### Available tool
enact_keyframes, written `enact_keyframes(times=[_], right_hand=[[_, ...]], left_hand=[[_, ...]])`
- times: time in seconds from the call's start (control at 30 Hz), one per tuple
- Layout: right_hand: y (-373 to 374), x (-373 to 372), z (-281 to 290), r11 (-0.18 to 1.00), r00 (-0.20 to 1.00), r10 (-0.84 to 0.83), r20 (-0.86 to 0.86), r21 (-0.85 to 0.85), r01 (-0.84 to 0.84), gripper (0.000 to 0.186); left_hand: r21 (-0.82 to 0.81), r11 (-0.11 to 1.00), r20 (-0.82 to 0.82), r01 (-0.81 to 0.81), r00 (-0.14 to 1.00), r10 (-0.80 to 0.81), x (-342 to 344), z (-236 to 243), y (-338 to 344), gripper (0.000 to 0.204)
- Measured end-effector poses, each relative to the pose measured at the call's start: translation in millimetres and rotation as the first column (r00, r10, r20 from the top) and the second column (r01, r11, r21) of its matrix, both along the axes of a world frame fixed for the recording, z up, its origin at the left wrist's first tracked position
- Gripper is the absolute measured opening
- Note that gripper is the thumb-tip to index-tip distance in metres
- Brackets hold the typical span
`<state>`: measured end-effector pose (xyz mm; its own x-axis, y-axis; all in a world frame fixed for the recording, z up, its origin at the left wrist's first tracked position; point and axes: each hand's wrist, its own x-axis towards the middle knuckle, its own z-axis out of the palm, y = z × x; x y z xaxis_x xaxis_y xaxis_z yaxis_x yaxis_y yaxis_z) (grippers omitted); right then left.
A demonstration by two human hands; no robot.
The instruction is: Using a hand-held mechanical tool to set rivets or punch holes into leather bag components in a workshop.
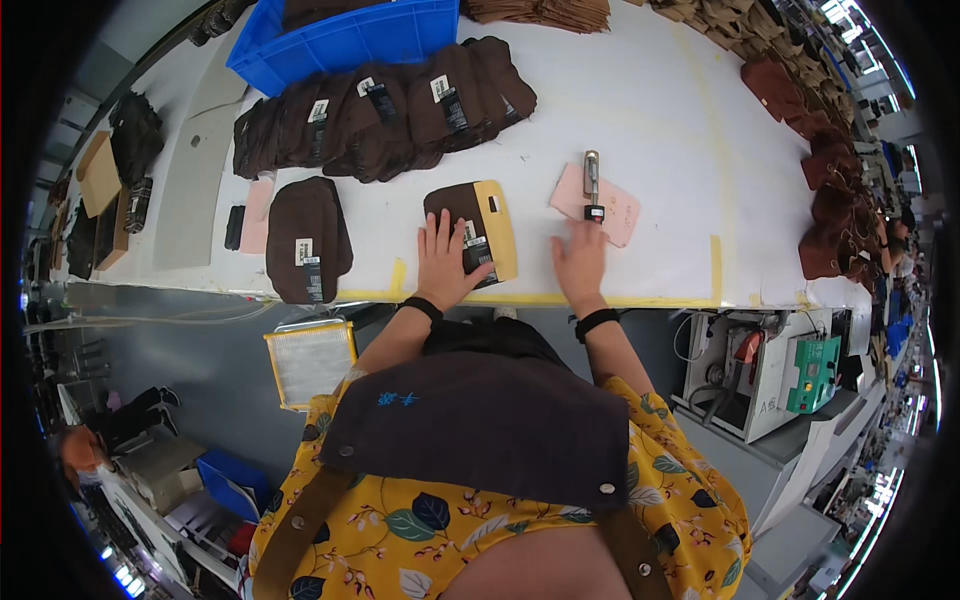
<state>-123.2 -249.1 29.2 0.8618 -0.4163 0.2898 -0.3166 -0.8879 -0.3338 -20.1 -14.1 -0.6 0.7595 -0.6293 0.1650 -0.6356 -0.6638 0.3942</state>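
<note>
My left hand (446, 262) lies with fingers spread on a dark brown fabric piece (450, 203), near the table's front edge. A yellow template strip (497, 235) with a small dark cutout runs along the right side of that piece. To the right, my right hand (580, 265) has its thumb apart from its fingers. Its fingertips are at the black lower end of a silver handheld tool (592, 180); whether they touch it is hard to see. Under the tool is a pink card (622, 215) with faint marks.
Left of my hands lies a small stack of dark brown pieces (308, 225) with white labels. Behind, more labelled brown pieces (385, 125) lie in a row before a blue crate (350, 45). Reddish-brown bundles (832, 210) line the right side. A green control box (814, 374) stands below right.
</note>
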Motion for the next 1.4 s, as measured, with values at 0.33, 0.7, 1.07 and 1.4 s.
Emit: enact_keyframes(times=[0.33,0.7,1.07,1.4], right_hand=[[13,-15,3,0.844,0.989,-0.089,-0.118,0.518,0.138,0.043],[71,-6,18,0.839,0.945,0.199,-0.261,0.544,-0.027,0.041],[69,22,22,0.926,0.914,0.209,-0.347,0.37,-0.071,0.041],[84,-80,38,0.928,0.87,0.188,-0.455,0.373,-0.006,0.038]], left_hand=[[-0.189,0.942,-0.156,0.277,0.939,-0.307,-15,7,-3,0.035],[-0.416,0.886,-0.017,0.204,0.973,-0.232,-33,5,4,0.025],[-0.301,0.914,-0.098,0.271,0.945,-0.312,-35,8,-3,0.024],[-0.494,0.858,-0.173,0.137,0.952,-0.252,-47,5,1,0.05]])
